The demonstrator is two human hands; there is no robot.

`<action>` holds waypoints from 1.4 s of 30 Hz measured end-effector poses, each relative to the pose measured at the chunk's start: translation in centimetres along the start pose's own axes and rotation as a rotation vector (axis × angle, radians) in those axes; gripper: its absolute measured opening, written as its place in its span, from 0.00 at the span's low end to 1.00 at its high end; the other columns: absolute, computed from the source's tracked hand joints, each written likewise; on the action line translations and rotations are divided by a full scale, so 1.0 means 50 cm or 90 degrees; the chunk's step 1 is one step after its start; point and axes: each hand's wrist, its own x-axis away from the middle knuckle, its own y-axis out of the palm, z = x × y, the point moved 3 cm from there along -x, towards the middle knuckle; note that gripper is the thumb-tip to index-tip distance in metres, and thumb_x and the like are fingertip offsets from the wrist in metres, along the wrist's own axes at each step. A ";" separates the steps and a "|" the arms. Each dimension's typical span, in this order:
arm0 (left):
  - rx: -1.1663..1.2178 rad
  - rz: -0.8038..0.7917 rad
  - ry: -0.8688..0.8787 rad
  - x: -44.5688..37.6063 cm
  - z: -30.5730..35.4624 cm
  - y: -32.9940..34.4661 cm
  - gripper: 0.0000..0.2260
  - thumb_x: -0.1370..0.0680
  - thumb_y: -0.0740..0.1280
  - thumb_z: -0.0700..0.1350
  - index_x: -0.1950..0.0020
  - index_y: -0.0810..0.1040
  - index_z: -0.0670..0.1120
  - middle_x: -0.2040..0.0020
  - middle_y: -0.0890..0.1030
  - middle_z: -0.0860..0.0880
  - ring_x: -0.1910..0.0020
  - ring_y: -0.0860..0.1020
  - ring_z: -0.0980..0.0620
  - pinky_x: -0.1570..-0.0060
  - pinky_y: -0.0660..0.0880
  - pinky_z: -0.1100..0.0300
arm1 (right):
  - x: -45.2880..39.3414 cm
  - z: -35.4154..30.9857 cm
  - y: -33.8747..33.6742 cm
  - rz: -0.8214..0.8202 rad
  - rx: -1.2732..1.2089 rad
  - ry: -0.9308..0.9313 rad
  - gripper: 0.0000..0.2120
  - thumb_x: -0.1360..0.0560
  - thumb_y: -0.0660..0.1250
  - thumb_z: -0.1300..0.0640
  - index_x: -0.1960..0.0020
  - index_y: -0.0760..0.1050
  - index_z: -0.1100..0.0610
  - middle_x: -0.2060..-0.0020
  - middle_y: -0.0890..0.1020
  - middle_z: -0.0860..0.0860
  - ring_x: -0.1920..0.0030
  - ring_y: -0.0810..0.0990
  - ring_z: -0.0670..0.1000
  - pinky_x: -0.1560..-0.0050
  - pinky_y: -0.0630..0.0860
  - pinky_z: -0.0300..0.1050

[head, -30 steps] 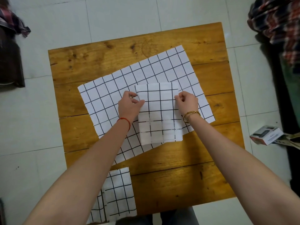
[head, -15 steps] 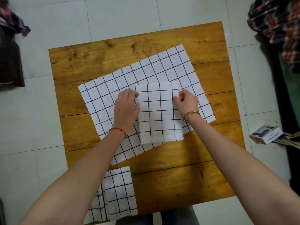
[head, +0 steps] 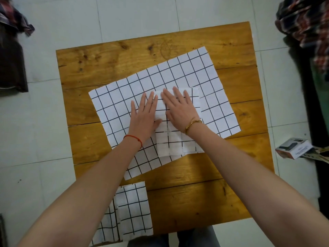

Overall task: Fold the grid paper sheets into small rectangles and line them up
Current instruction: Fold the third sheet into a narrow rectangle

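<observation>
At frame centre the folded grid paper lies under both hands; left hand and right hand press flat, fingers straight.

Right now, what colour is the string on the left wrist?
Red: a thin red string on the left wrist, seen in the head view.

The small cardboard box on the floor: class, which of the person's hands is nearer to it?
Right. The right hand presses flat on the folded grid paper, on the side toward the small cardboard box; the left hand lies beyond it, farther away.
</observation>
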 end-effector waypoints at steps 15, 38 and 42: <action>0.006 -0.033 0.001 -0.004 -0.006 -0.004 0.37 0.20 0.56 0.61 0.20 0.42 0.46 0.20 0.43 0.48 0.21 0.41 0.44 0.25 0.45 0.38 | 0.082 0.131 0.038 -0.008 -0.066 0.225 0.28 0.19 0.41 0.46 0.22 0.41 0.52 0.22 0.45 0.47 0.23 0.38 0.54 0.25 0.39 0.60; -0.069 0.000 0.181 0.156 -0.013 0.041 0.26 0.17 0.50 0.49 0.20 0.48 0.43 0.20 0.49 0.45 0.21 0.46 0.43 0.26 0.52 0.38 | 0.016 -0.001 0.001 -0.080 -0.010 0.023 0.27 0.18 0.45 0.52 0.22 0.40 0.54 0.22 0.43 0.47 0.23 0.40 0.55 0.25 0.41 0.59; -0.061 -0.008 0.216 0.216 -0.007 0.052 0.26 0.17 0.51 0.49 0.20 0.49 0.43 0.20 0.49 0.46 0.21 0.46 0.43 0.27 0.53 0.38 | 0.014 -0.005 0.000 -0.090 -0.013 0.033 0.27 0.18 0.44 0.53 0.22 0.39 0.54 0.23 0.41 0.46 0.23 0.39 0.55 0.25 0.40 0.58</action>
